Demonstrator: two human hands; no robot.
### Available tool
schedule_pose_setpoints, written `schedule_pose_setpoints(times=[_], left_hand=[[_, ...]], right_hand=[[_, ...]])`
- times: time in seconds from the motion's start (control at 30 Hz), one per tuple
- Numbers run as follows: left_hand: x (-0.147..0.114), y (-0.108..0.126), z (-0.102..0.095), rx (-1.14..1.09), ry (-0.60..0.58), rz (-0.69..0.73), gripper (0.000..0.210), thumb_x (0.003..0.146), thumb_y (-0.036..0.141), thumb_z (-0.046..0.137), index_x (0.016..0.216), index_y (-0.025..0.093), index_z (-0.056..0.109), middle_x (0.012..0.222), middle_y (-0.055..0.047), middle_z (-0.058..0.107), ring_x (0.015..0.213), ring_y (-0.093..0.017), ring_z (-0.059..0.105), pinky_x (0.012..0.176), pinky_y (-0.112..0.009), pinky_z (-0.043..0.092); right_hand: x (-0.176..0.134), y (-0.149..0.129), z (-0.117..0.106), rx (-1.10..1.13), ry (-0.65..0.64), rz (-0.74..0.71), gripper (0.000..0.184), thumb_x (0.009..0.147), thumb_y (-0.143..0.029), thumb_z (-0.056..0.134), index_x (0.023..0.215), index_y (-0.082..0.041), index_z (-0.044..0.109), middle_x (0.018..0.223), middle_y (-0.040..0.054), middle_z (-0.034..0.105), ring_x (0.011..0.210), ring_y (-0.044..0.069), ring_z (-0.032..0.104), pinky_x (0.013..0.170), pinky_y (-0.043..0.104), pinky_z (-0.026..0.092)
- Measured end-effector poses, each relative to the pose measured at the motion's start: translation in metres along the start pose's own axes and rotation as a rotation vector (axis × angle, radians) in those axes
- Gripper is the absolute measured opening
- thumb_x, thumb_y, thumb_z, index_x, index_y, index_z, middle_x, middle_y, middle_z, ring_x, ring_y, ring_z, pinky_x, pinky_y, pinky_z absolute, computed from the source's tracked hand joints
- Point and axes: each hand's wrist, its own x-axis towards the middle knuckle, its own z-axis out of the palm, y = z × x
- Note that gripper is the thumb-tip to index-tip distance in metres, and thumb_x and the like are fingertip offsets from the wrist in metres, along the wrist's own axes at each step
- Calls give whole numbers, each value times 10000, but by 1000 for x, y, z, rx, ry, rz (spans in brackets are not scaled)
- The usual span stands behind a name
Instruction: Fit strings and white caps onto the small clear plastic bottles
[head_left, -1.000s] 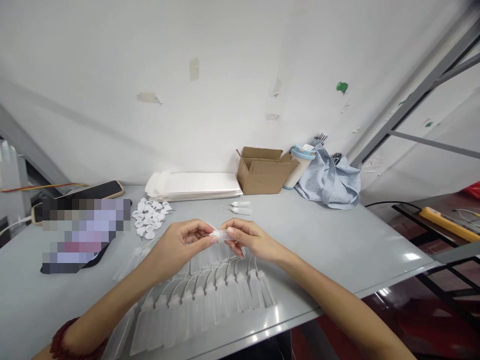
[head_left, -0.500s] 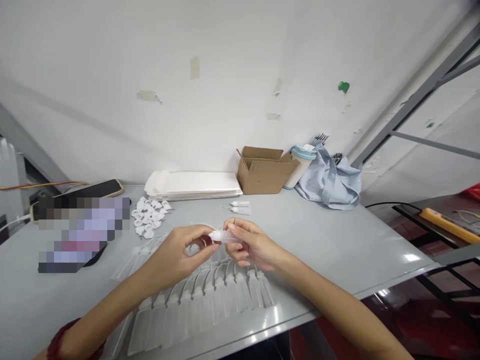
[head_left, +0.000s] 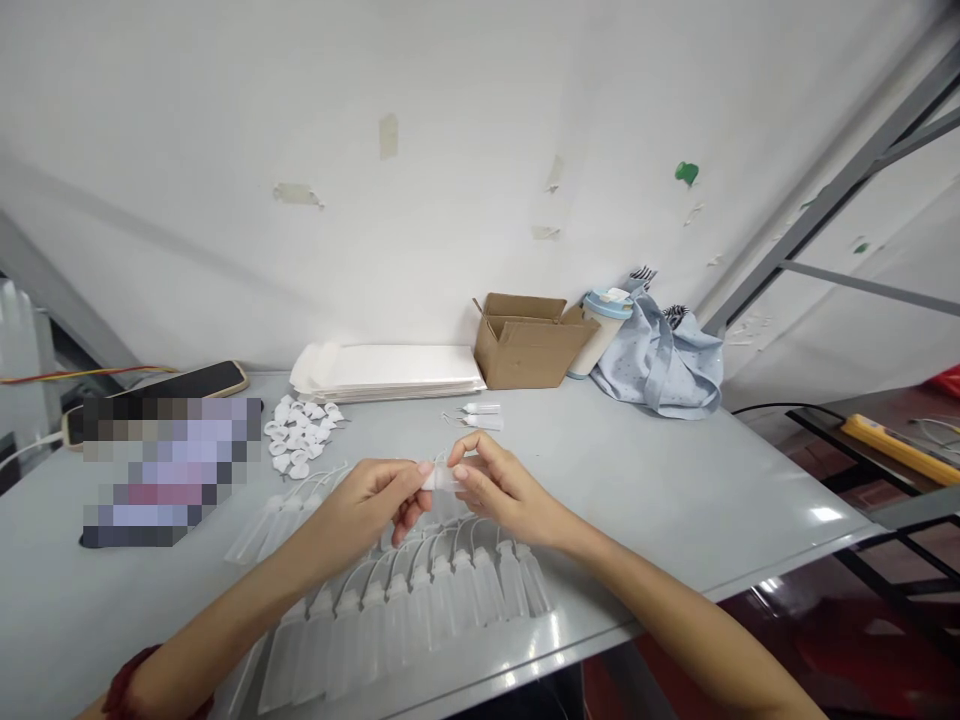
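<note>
A small translucent plastic squeeze bottle (head_left: 448, 479) is held level between my two hands, above the table. My left hand (head_left: 381, 497) pinches its white nozzle end, with the thumb and fingertips covering most of the tip. My right hand (head_left: 511, 495) grips the body between thumb and fingers, hiding the bottle's base. Below them lies a row of similar bottles (head_left: 397, 615), with thin curved strips at their necks. More bottles (head_left: 266, 525) lie left of my left forearm. A pile of small white caps (head_left: 300, 430), some with thin metal tips, sits farther back.
Two small bottles with needle tips (head_left: 482, 409) lie behind my hands. Along the wall stand a stack of white cardboard (head_left: 390, 370), an open brown box (head_left: 525, 355), a lidded cup (head_left: 600, 335) and a blue cloth bag (head_left: 664, 365). A phone (head_left: 214, 380) lies at left.
My left fingers have closed over the bottle's nozzle, which was more exposed before. My right fingers have shifted on the body, with the index finger now raised and bent.
</note>
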Motion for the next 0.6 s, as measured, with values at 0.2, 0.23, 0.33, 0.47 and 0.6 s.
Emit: schedule_pose_setpoints(times=[0.2, 0.23, 0.33, 0.47, 0.6], left_hand=[[-3, 5, -2, 294, 91, 209, 377, 892, 440, 440, 664, 196, 614, 622, 3, 618, 595, -142, 570, 581, -234, 457], [-4, 6, -2, 322, 99, 226, 360, 891, 426, 446, 672, 200, 620, 637, 3, 629, 600, -141, 574, 586, -231, 458], [-4, 6, -3, 326, 84, 222, 343, 893, 410, 452, 682, 203, 627, 644, 7, 645, 591, -136, 585, 584, -224, 463], [-3, 4, -2, 364, 107, 271, 334, 900, 380, 450, 666, 205, 612, 628, 8, 640, 592, -136, 582, 575, -222, 450], [-3, 1, 0, 450, 173, 419, 288, 896, 331, 441, 692, 202, 598, 620, 0, 625, 577, -137, 559, 590, -242, 434]], right_hand=[[2, -4, -4, 83, -42, 108, 239, 918, -464, 482, 925, -237, 406, 557, -112, 223, 449, 56, 196, 418, 162, 192], [2, -4, -4, 99, -47, 135, 243, 916, -467, 483, 916, -239, 400, 547, -117, 208, 443, 56, 185, 413, 160, 187], [2, -5, -3, 109, -43, 159, 246, 915, -464, 489, 901, -237, 397, 542, -119, 215, 438, 54, 190, 408, 156, 184], [2, -6, -3, 78, -12, 128, 246, 906, -456, 512, 903, -232, 411, 552, -116, 261, 428, 46, 213, 405, 154, 186], [2, -7, -5, 121, -47, 215, 259, 911, -470, 491, 885, -239, 378, 508, -131, 224, 411, 51, 164, 393, 150, 161]])
